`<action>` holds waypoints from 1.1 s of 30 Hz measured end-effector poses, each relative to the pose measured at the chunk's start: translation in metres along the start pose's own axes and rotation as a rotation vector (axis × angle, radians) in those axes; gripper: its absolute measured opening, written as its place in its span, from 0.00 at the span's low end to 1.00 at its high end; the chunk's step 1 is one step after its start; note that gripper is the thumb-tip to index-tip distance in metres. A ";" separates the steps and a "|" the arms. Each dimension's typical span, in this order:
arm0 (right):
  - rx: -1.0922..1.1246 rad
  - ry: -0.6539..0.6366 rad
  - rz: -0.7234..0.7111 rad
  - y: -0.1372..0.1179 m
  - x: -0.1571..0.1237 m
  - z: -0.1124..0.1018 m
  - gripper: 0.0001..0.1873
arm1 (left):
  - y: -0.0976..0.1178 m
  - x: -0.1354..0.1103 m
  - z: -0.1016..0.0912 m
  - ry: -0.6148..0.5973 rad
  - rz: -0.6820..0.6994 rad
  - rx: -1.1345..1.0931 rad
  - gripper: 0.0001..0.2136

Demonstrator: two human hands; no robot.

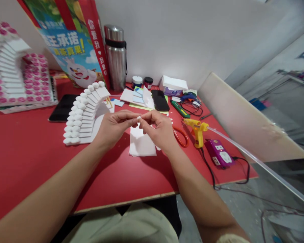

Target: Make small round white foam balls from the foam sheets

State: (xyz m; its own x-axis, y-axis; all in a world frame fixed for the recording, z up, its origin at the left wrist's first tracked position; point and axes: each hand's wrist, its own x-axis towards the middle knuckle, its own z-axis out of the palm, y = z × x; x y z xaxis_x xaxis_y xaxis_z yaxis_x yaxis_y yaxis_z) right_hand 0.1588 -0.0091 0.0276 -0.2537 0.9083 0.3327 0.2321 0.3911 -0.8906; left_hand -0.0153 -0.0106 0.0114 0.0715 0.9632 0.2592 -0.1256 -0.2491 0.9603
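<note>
Above a stack of white paper sheets (142, 146) on a red table (121, 179), two hands meet fingertip to fingertip: the left hand (114, 126) and right hand (159, 128) both pinch one small white piece (139, 118) between thumb and fingers. Two staircase models stand to the left, one with white oval pads (77, 118) along its curve, one covered in pink-and-white rosettes (38, 79). There are two small jars, one white-lidded (137, 81) and one dark-lidded (148, 82), one steel thermos (116, 60), one smartphone (160, 100) and one yellow glue gun (198, 131).

Red tabletop stretches between the sheets and the front edge, and another broad stretch lies left of the left forearm. The white-padded model is just beside the left hand. Near the right hand lies an orange-red looped handle (181, 136); farther right are the glue gun and a purple power socket (219, 153). A long translucent glue stick (255, 160) runs from the gun past the table's right edge. A green utility knife (180, 108) lies beside the phone.
</note>
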 end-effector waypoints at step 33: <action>0.037 -0.005 0.107 0.008 0.004 -0.004 0.12 | -0.009 -0.003 0.010 0.036 -0.100 -0.068 0.07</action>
State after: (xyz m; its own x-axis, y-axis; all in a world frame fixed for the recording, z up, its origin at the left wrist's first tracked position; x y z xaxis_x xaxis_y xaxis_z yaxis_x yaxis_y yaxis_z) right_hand 0.1637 -0.0018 0.0233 -0.2344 0.9437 0.2333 0.2233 0.2858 -0.9319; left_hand -0.0045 -0.0124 0.0026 0.0520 0.9862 0.1573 -0.1868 -0.1451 0.9716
